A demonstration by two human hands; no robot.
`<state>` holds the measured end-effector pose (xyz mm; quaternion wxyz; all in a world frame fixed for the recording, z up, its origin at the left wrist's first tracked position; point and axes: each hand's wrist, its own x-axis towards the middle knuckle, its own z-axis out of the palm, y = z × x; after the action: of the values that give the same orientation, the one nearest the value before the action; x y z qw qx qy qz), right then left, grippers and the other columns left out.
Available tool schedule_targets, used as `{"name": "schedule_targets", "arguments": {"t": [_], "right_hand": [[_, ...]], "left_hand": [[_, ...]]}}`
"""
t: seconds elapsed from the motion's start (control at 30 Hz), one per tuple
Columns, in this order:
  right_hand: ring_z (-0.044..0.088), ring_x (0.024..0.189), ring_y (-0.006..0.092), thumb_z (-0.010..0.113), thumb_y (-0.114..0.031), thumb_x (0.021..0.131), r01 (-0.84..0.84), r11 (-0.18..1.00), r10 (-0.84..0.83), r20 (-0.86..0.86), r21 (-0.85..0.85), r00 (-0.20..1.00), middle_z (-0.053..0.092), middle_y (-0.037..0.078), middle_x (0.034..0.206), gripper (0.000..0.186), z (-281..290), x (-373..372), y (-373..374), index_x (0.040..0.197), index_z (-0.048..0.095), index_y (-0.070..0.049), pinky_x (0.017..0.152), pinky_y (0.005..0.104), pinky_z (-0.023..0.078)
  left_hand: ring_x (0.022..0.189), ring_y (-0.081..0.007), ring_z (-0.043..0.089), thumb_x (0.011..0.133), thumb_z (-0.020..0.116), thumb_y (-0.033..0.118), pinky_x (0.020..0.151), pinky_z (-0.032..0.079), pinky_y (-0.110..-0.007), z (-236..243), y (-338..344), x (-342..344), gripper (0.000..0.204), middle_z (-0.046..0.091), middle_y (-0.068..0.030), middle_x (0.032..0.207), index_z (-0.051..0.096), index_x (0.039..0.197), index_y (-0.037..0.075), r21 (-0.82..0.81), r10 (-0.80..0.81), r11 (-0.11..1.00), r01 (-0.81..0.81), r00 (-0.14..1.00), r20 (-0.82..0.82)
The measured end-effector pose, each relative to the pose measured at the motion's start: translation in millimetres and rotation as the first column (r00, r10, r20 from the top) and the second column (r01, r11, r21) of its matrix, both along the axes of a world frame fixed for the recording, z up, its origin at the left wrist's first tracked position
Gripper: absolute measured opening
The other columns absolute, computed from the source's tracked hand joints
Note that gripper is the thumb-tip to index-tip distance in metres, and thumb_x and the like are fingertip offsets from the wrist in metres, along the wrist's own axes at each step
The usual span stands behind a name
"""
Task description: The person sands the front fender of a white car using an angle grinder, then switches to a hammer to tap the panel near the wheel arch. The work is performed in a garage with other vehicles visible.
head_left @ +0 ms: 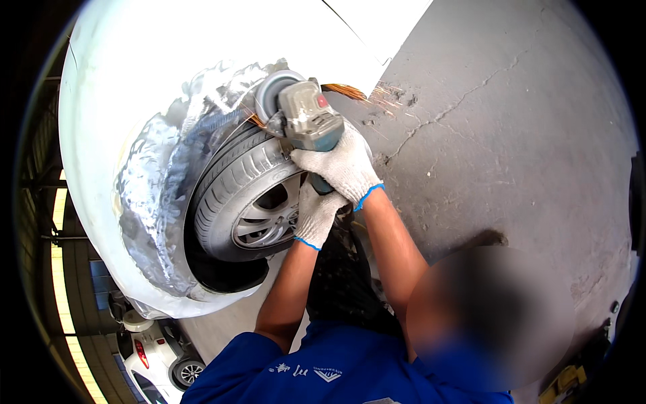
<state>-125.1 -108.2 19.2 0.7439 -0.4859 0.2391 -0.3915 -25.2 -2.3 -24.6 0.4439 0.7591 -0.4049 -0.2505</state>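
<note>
My two hands wear white knitted gloves with blue cuffs, both closed around an angle grinder (308, 111) with a grey head and teal body. My right hand (344, 160) wraps the body just behind the head. Below it, my left hand (317, 211) grips the lower part, its fingers partly hidden. The round grinding disc (272, 93) meets the upper edge of the wheel arch on a white car panel (155, 74). Orange sparks (346, 90) fly to the right, with a smaller burst by the tyre. Bare, scuffed metal (151, 195) surrounds the arch.
The car's wheel (269, 215), with a dusty tyre and silver spokes, sits directly beneath the grinder. Cracked grey concrete floor (484, 135) stretches to the right. Another white car (151, 360) stands at the lower left. A yellow object (565, 385) lies at the lower right.
</note>
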Motion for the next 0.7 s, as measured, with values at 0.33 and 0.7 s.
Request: {"name": "schedule_targets", "arguments": {"t": [0.33, 0.7], "right_hand": [[0.068, 0.088, 0.0168, 0.083, -0.026, 0.07, 0.061, 0.998, -0.061, -0.027, -0.023, 0.998, 0.073, 0.011, 0.099, 0.058, -7, 16, -26, 0.117, 0.066, 0.004, 0.082, 0.0319, 0.056], [0.068, 0.093, 0.0172, 0.085, -0.028, 0.071, 0.072, 0.986, -0.078, -0.035, -0.15, 0.996, 0.073, 0.013, 0.103, 0.06, 10, 19, -25, 0.117, 0.065, 0.004, 0.084, 0.0332, 0.056]], "left_hand": [[0.079, -0.0144, 0.067, 0.07, 0.079, 0.013, 0.068, 0.053, -0.031, 18, -32, -7, 0.048, 0.071, -0.0075, 0.09, 0.062, 0.113, -0.001, 0.005, 0.022, 1.0, -0.022, 0.993, -0.117], [0.08, -0.0159, 0.067, 0.067, 0.08, 0.01, 0.07, 0.053, -0.032, 33, -33, -13, 0.048, 0.071, -0.0081, 0.088, 0.063, 0.111, -0.001, -0.098, 0.056, 0.993, -0.072, 0.986, -0.159]]}}
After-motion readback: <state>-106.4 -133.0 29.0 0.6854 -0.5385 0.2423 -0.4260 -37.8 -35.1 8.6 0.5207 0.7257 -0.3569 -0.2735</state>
